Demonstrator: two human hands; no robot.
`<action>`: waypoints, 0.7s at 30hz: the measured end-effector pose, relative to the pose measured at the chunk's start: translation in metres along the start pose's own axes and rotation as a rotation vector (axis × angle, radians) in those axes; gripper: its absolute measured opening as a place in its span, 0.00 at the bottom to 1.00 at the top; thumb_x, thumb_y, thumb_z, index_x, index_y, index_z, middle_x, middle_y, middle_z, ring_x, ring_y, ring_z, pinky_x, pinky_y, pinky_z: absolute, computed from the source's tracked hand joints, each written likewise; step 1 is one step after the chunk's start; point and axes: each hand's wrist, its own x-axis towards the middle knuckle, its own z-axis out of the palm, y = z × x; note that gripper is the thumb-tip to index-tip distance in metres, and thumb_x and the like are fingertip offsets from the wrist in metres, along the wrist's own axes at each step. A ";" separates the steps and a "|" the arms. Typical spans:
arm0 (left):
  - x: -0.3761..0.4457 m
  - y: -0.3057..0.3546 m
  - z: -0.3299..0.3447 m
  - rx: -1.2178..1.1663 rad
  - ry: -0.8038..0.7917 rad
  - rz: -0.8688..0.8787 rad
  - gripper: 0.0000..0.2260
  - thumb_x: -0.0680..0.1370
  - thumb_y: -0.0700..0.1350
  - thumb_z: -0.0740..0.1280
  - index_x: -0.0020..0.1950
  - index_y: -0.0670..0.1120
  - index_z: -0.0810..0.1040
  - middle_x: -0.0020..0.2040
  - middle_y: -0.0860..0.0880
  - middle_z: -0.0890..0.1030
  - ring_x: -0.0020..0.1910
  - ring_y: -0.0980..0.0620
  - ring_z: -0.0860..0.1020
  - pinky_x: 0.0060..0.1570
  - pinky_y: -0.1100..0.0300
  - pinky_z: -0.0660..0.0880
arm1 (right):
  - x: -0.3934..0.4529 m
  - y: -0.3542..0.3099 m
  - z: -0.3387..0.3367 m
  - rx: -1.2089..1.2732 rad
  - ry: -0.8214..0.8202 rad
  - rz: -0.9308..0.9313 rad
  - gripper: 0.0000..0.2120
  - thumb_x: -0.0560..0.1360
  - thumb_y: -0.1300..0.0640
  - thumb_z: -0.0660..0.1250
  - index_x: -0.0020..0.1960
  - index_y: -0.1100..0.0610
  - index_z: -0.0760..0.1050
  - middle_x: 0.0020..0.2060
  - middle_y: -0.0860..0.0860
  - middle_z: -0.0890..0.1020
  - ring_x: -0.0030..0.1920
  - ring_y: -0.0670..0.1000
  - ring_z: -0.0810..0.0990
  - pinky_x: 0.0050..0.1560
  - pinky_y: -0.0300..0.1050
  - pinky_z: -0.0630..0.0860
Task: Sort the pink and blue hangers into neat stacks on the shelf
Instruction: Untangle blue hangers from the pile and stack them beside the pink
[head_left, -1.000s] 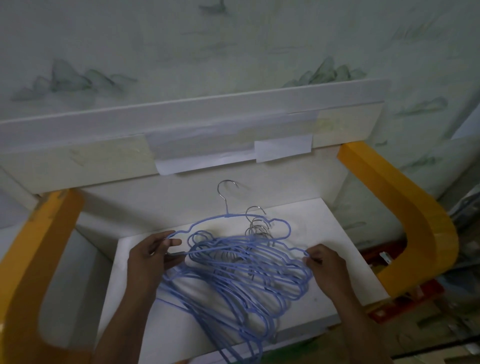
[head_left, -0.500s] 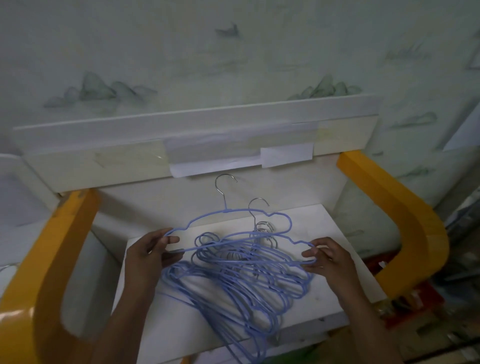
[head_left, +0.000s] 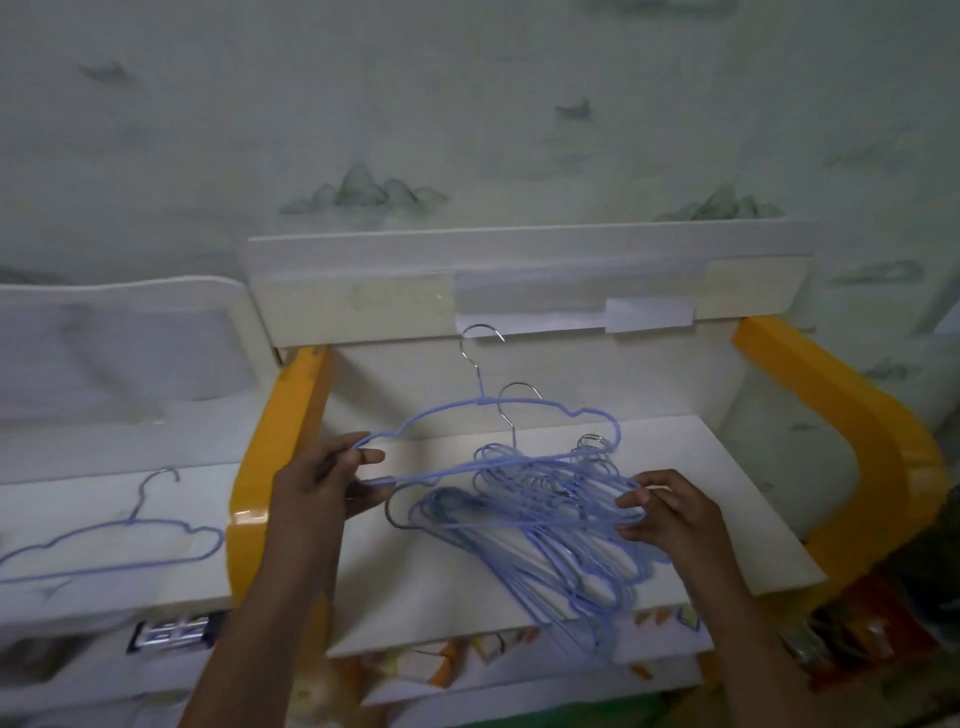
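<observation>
One blue hanger (head_left: 519, 415), pinched by the left hand (head_left: 322, 483), now lifts clear toward ten o'clock while the right hand (head_left: 670, 514) grips the tangled pile (head_left: 545, 514), freeing it for stacking.

Both your forearms reach forward and up from the lower edge of the view, your left hand (head_left: 322, 480) with thumb and fingers curled in a pinch, your right hand (head_left: 670, 512) held lower, its fingers bent and pinching toward the left.
</observation>
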 end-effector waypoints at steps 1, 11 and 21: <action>-0.007 0.005 -0.005 0.002 -0.009 0.004 0.09 0.81 0.34 0.61 0.57 0.36 0.80 0.47 0.38 0.83 0.38 0.38 0.82 0.37 0.57 0.82 | -0.008 -0.004 0.008 0.006 -0.016 0.000 0.03 0.77 0.66 0.66 0.51 0.65 0.75 0.37 0.58 0.84 0.35 0.57 0.83 0.36 0.48 0.82; -0.072 0.036 -0.129 0.037 0.058 0.032 0.10 0.81 0.35 0.61 0.56 0.41 0.81 0.45 0.41 0.85 0.36 0.41 0.81 0.37 0.55 0.82 | -0.119 -0.027 0.080 0.111 -0.073 -0.016 0.24 0.66 0.47 0.78 0.48 0.64 0.74 0.36 0.56 0.85 0.36 0.59 0.83 0.34 0.45 0.82; -0.145 0.057 -0.281 -0.080 0.261 -0.009 0.08 0.81 0.36 0.62 0.54 0.42 0.81 0.44 0.45 0.85 0.33 0.49 0.81 0.36 0.60 0.81 | -0.214 -0.031 0.180 0.043 -0.112 -0.022 0.09 0.77 0.61 0.66 0.55 0.65 0.74 0.43 0.59 0.86 0.39 0.63 0.85 0.40 0.52 0.84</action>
